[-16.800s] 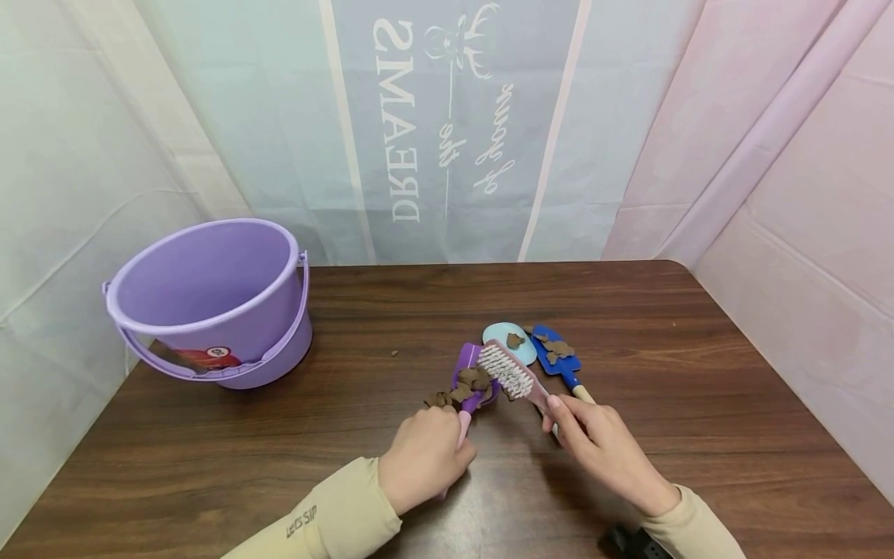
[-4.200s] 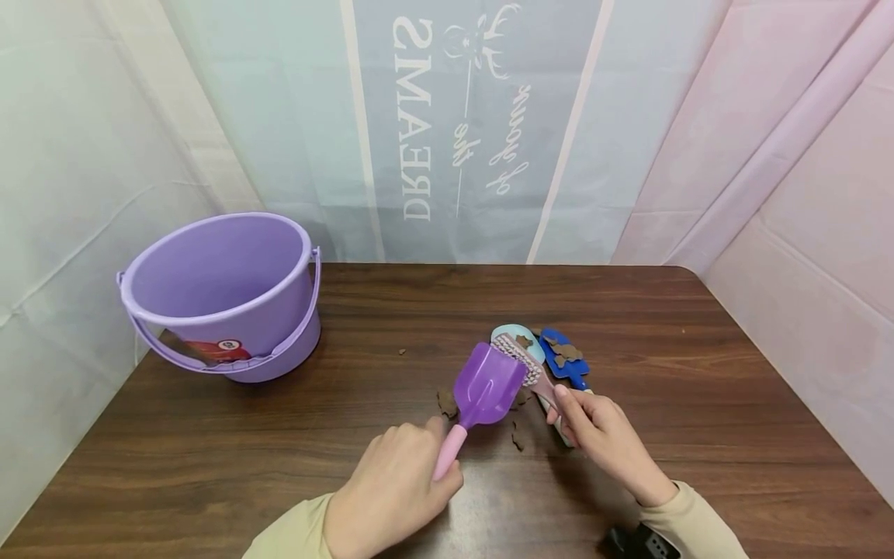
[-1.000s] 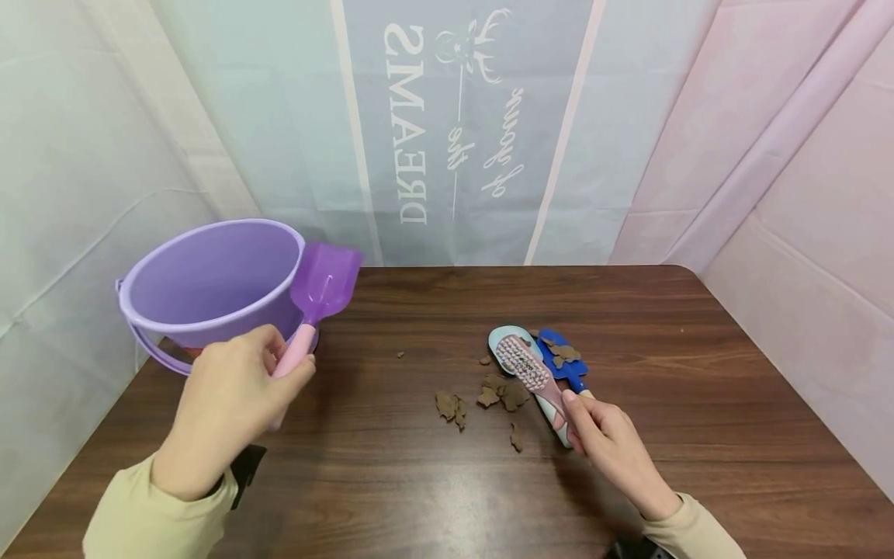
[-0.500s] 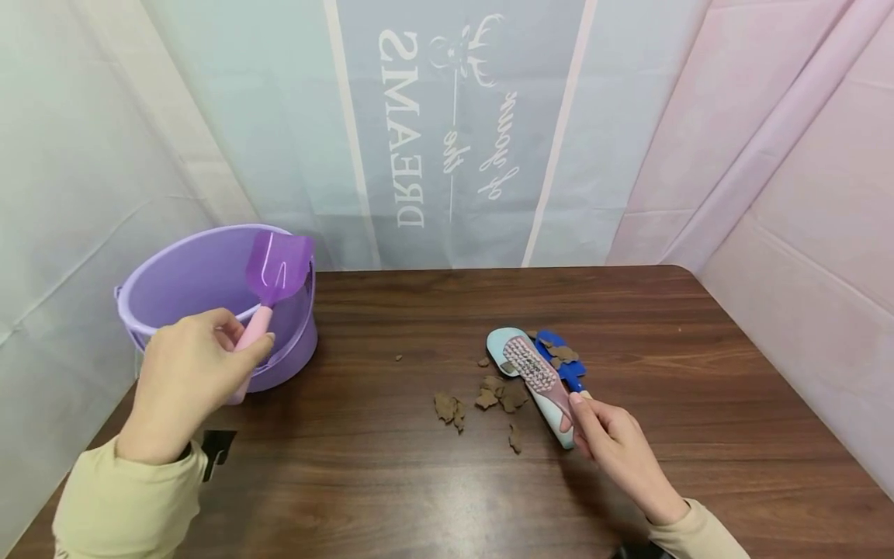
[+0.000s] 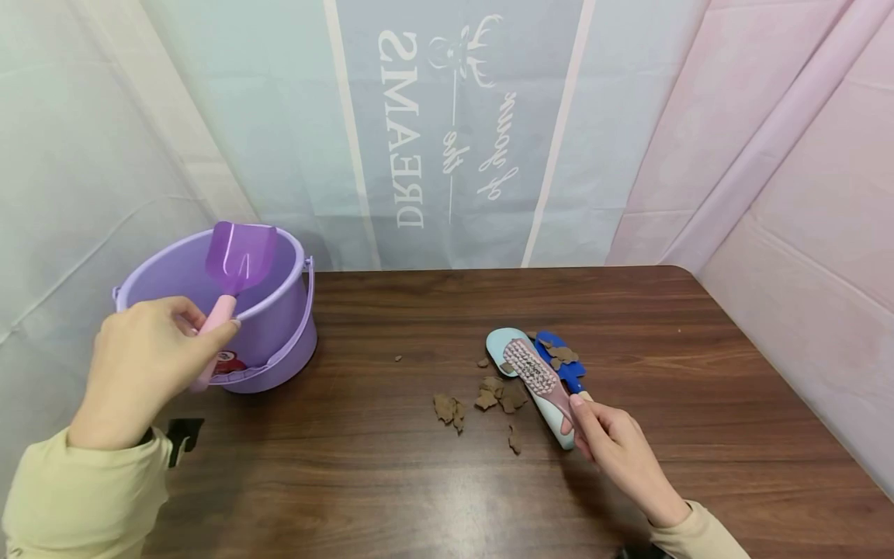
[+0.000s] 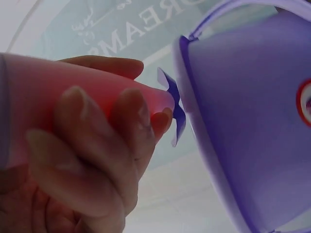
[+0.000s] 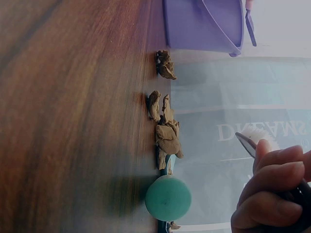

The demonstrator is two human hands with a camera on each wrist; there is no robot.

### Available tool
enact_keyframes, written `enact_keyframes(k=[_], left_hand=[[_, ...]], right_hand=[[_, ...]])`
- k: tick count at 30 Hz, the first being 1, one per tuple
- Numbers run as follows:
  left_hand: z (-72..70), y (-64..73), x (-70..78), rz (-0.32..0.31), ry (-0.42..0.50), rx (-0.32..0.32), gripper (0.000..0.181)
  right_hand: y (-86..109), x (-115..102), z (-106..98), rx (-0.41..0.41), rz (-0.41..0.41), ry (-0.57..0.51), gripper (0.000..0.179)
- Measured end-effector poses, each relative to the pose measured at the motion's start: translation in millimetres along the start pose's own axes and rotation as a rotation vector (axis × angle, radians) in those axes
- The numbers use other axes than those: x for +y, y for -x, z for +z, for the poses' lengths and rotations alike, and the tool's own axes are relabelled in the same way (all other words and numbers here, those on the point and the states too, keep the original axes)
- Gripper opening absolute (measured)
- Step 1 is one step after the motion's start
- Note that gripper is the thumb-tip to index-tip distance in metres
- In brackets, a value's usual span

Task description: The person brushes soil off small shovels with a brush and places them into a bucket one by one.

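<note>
Now farther toward nine o'clock than a moment ago, the left-hand grip [image 5: 143, 361] is clasping the purple shovel [image 5: 240, 255]. On the table [image 5: 698, 388] at nine o'clock, the bucket [image 5: 277, 322] is standing, the shovel's blade hovering above rim height. At four o'clock, the right-hand grip [image 5: 621, 454] is holding the pink brush [image 5: 532, 366] over the light-blue tool [image 5: 499, 341]; beside it, the blue shovel [image 5: 573, 371] is carrying brown flakes [image 5: 564, 355].

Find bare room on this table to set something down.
The table is bare along the far edge right of the bucket, in front of the brown flakes, and, a tiny speck aside, right of the blue shovel. It's crowded around the flakes, shovel, pale blue tool and pink brush.
</note>
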State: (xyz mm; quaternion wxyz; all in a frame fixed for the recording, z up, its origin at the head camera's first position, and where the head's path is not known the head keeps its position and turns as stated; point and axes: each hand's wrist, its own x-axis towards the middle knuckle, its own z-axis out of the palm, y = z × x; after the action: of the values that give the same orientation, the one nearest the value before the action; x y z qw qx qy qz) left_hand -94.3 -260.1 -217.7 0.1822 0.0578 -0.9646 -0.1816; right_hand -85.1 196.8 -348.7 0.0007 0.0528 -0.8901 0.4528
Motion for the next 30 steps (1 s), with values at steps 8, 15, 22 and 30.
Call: enact_keyframes(k=[8,15,22,30], left_hand=[[-9.6,-12.6,-12.7,-0.008,-0.046,-0.084,0.045],[-16.6,-31.8,-29.6,-0.007,-0.085,-0.220,0.045],[-21.1,-55.7,-45.7,-0.009,-0.137,-0.377,0.048],[-21.3,-80.3,-48.4,0.016,-0.148,-0.530,0.043]], right_hand=[[-0.4,0,0,-0.016,0.007,-0.002,0.045],[-0.5,-2,0,-0.038,0.031,-0.004,0.045],[-0.4,-2,0,-0.040,0.021,0.002,0.044],[1.2,-3,0,-0.035,0.028,0.014,0.045]])
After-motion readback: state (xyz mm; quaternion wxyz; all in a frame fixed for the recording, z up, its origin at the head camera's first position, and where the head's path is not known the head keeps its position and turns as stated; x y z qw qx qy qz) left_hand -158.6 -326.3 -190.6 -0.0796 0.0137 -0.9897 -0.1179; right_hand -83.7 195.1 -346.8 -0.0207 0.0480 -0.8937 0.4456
